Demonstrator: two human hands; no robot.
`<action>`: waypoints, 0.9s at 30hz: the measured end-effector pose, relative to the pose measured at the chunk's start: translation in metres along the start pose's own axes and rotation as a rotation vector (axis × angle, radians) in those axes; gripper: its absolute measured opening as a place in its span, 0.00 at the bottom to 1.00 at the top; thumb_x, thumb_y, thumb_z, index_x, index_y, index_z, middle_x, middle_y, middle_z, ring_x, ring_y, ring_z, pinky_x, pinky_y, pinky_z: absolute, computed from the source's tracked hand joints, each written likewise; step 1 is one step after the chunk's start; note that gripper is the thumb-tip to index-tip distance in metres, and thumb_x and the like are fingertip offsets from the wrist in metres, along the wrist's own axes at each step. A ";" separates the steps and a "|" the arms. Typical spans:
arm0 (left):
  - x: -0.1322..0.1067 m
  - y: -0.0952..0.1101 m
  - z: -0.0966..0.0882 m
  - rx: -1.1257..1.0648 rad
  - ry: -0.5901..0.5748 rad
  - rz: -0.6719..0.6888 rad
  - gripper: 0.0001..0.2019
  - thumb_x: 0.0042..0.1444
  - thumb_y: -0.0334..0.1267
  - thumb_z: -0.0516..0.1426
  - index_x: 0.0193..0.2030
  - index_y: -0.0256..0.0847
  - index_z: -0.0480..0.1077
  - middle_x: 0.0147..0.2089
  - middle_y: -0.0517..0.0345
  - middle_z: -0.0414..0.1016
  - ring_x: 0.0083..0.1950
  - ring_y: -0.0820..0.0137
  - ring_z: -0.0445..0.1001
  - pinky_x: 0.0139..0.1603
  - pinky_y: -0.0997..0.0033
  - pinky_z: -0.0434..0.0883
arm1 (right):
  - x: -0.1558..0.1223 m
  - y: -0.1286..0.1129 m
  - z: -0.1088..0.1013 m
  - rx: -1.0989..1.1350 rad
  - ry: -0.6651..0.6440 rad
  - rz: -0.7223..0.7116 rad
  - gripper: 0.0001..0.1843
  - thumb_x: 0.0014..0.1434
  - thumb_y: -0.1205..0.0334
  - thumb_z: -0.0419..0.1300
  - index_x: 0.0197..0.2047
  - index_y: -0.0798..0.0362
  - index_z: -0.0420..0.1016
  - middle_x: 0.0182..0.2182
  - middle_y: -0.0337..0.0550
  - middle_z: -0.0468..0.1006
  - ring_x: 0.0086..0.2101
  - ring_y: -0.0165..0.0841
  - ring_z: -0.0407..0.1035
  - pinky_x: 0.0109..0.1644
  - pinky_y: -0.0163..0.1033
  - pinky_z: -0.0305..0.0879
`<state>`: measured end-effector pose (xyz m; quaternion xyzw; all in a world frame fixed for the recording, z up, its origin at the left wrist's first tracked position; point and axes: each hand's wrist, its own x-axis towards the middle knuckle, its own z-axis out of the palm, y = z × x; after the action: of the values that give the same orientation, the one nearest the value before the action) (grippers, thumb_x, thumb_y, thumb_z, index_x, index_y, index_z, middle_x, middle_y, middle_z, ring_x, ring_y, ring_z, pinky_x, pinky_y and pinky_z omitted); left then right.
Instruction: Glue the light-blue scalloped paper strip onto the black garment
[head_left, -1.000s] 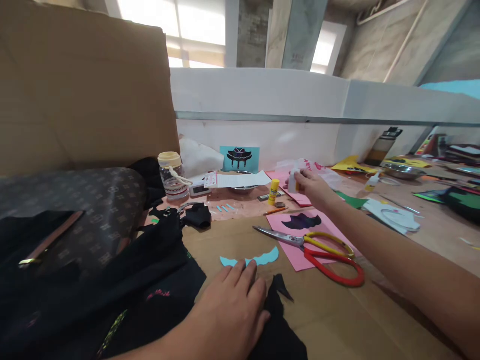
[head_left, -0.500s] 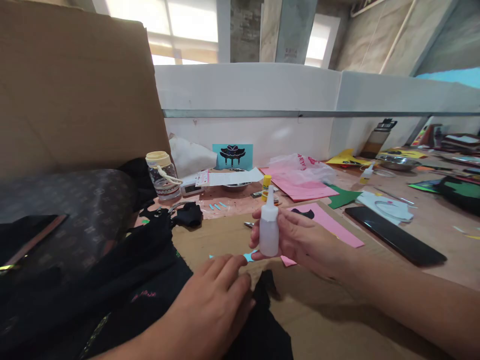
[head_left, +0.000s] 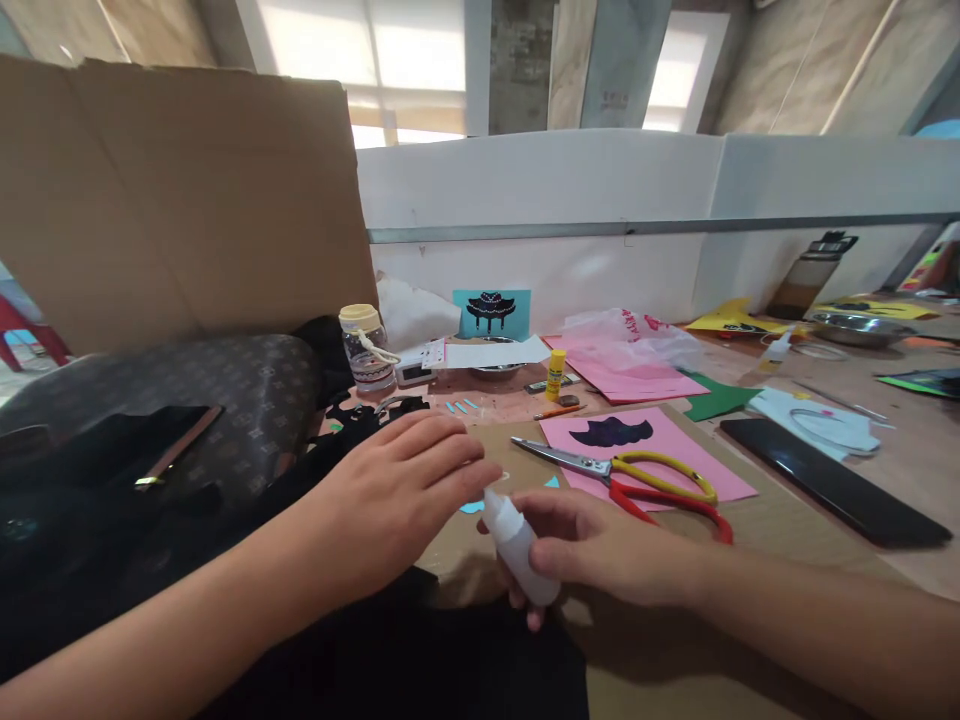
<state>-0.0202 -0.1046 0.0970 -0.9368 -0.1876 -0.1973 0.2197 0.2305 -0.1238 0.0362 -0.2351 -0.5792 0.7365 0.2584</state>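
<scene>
My right hand (head_left: 600, 550) is wrapped round a small white glue bottle (head_left: 514, 545), tilted with its nozzle toward the upper left. My left hand (head_left: 397, 490) hovers over the nozzle, its fingertips pinched at the bottle's tip; whether they hold its cap is hidden. A light blue paper cut-out (head_left: 474, 505) peeks out behind the two hands on the brown cardboard (head_left: 675, 620). Black fabric (head_left: 420, 660) lies under my left forearm.
Red and yellow scissors (head_left: 637, 480) lie on a pink sheet with a dark bat shape (head_left: 611, 432). A black phone (head_left: 832, 480) is to the right. A yellow glue stick (head_left: 555, 372), a small jar (head_left: 364, 345), a brown patterned bag (head_left: 202, 400) and a cardboard wall (head_left: 187, 190) stand behind.
My right hand has lowered the glue bottle and tilted it. My left hand has lifted off the blue cut-out and come to the bottle's nozzle.
</scene>
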 end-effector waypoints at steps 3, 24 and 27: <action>0.001 0.001 -0.008 0.030 -0.033 0.047 0.09 0.72 0.33 0.51 0.52 0.42 0.71 0.50 0.56 0.76 0.55 0.61 0.68 0.68 0.56 0.56 | -0.003 -0.002 0.002 -0.159 0.050 0.010 0.29 0.56 0.42 0.70 0.52 0.54 0.75 0.35 0.40 0.76 0.33 0.29 0.72 0.40 0.36 0.71; -0.001 -0.038 -0.028 -0.206 0.122 -0.721 0.20 0.71 0.48 0.47 0.29 0.43 0.66 0.22 0.67 0.65 0.24 0.73 0.66 0.25 0.74 0.62 | -0.011 -0.019 -0.008 -0.645 0.442 -0.094 0.17 0.70 0.54 0.55 0.59 0.47 0.69 0.46 0.47 0.79 0.41 0.39 0.75 0.45 0.44 0.73; -0.007 -0.059 0.009 -0.381 -0.088 -0.582 0.17 0.68 0.49 0.51 0.38 0.42 0.77 0.37 0.58 0.82 0.38 0.65 0.78 0.39 0.68 0.73 | -0.008 -0.018 -0.016 -0.505 0.500 -0.199 0.16 0.71 0.49 0.54 0.56 0.47 0.67 0.46 0.46 0.78 0.42 0.36 0.75 0.44 0.41 0.72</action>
<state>-0.0498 -0.0528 0.1065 -0.8758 -0.4160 -0.2425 -0.0330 0.2488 -0.1136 0.0509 -0.4067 -0.6819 0.4615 0.3958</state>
